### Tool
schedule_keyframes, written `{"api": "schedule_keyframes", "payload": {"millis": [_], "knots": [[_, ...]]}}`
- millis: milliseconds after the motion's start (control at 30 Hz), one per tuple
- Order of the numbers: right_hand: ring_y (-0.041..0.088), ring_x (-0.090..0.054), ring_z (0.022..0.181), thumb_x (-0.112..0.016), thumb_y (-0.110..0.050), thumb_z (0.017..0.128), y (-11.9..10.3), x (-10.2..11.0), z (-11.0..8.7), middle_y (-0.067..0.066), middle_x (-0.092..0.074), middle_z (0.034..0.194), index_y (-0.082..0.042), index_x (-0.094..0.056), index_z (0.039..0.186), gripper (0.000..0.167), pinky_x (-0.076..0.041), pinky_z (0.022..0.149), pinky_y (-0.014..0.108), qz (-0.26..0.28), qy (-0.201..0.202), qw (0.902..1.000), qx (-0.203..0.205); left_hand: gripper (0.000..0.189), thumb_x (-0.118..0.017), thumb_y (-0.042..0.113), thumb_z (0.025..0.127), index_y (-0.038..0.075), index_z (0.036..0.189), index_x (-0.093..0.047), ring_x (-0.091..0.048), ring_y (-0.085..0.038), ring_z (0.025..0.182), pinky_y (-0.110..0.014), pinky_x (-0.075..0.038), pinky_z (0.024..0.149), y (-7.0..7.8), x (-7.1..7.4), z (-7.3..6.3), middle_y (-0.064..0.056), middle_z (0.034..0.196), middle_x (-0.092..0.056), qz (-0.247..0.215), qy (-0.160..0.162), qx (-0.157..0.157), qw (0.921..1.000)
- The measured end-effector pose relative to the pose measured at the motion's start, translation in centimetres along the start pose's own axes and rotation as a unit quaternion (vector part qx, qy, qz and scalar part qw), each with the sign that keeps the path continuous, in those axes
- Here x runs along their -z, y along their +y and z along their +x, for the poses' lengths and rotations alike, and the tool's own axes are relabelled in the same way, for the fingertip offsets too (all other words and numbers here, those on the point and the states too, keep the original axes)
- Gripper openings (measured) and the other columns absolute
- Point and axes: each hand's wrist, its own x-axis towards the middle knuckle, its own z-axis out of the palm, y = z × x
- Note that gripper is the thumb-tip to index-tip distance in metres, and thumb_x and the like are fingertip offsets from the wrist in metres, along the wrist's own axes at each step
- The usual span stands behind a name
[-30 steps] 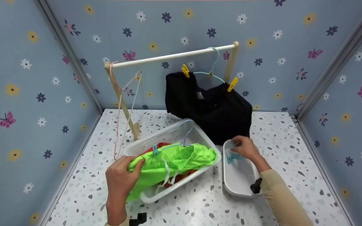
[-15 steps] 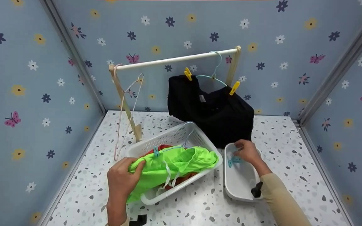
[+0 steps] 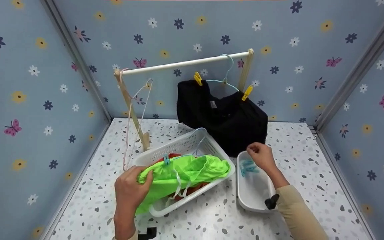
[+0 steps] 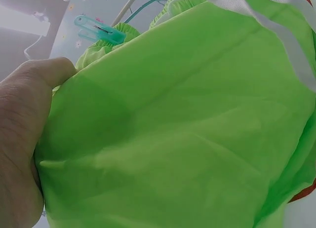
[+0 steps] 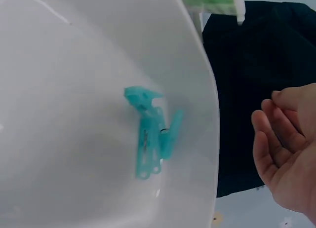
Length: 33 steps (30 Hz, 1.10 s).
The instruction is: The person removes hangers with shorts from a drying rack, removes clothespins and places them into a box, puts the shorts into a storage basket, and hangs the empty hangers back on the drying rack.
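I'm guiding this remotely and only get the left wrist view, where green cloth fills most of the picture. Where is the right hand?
Observer: The right hand is near the far end of a white tub.
Operator: Is anything inside that tub?
Observer: Yes, several light-blue clips lie together in it.
Operator: And what hangs beyond the tub?
Observer: A black garment, with two yellow clips at its top.
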Motion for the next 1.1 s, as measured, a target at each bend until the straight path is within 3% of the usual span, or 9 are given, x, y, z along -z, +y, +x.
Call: {"api": "schedule_keyframes", "payload": {"millis": [133,233,333,500,600,767,1100], "knots": [[0.016,-0.063,0.071,-0.065,-0.012,0.094,-3.2,0.2,-0.7,0.009,-0.069,0.083,-0.007,-0.072,0.096,0.008,-0.051,0.064,0.028,0.071,0.039,0.9960,0.039,0.010,-0.078,0.013,0.076,0.008,0.084,-0.074,-0.064,-0.018,0.066,-0.036,-0.049,0.055,0.4,0.2,0.2,0.000,0.076,-0.068,-0.005,0.011,-0.022,0.9997],[0.014,-0.065,0.070,-0.064,-0.009,0.094,-6.6,0.4,-1.4,0.013,-0.069,0.083,-0.005,-0.072,0.096,0.009,-0.052,0.062,0.023,0.142,0.052,0.9849,0.084,0.011,-0.078,0.013,0.076,0.008,0.084,-0.074,-0.062,-0.017,0.064,-0.035,-0.048,0.054,0.7,0.3,0.4,0.000,0.075,-0.067,-0.004,0.018,-0.033,0.9993],[0.016,-0.065,0.072,-0.063,-0.001,0.093,-11.2,0.8,-2.7,0.018,-0.067,0.085,0.000,-0.070,0.095,0.008,-0.053,0.064,0.024,0.186,0.044,0.9726,0.133,0.011,-0.078,0.013,0.077,0.007,0.085,-0.074,-0.061,-0.018,0.062,-0.035,-0.047,0.052,1.3,0.4,0.5,-0.001,0.073,-0.066,-0.001,0.027,-0.037,0.9989],[0.021,-0.063,0.069,-0.061,0.012,0.089,-18.3,1.4,-5.5,0.017,-0.067,0.083,0.003,-0.069,0.093,0.012,-0.051,0.061,0.026,0.200,0.013,0.9556,0.215,0.012,-0.077,0.014,0.078,0.006,0.085,-0.074,-0.059,-0.019,0.059,-0.036,-0.046,0.049,2.7,0.5,0.7,-0.002,0.071,-0.065,0.010,0.037,-0.042,0.9984],[0.022,-0.062,0.066,-0.061,0.014,0.088,-20.2,1.0,-6.6,0.011,-0.068,0.083,0.000,-0.069,0.092,0.016,-0.051,0.059,0.030,0.204,-0.005,0.9455,0.254,0.012,-0.078,0.015,0.078,0.005,0.084,-0.073,-0.058,-0.020,0.058,-0.037,-0.045,0.048,3.6,0.5,0.6,-0.003,0.071,-0.064,0.016,0.028,-0.039,0.9987],[0.024,-0.064,0.076,-0.063,0.013,0.087,-22.3,0.2,-7.7,0.009,-0.068,0.091,0.000,-0.069,0.098,0.018,-0.052,0.061,0.034,0.198,-0.035,0.9349,0.293,0.015,-0.077,0.018,0.079,0.004,0.085,-0.072,-0.055,-0.019,0.056,-0.034,-0.044,0.047,4.7,0.6,0.6,-0.003,0.071,-0.063,0.023,0.009,-0.030,0.9993],[0.030,-0.062,0.103,-0.065,0.008,0.088,-24.6,-0.8,-8.5,0.018,-0.060,0.120,0.005,-0.058,0.123,0.036,-0.055,0.073,0.039,0.196,-0.095,0.9369,0.273,0.015,-0.076,0.019,0.079,0.005,0.084,-0.072,-0.054,-0.017,0.055,-0.033,-0.044,0.047,6.3,1.0,1.0,-0.002,0.071,-0.062,0.028,0.000,-0.042,0.9987]]}}
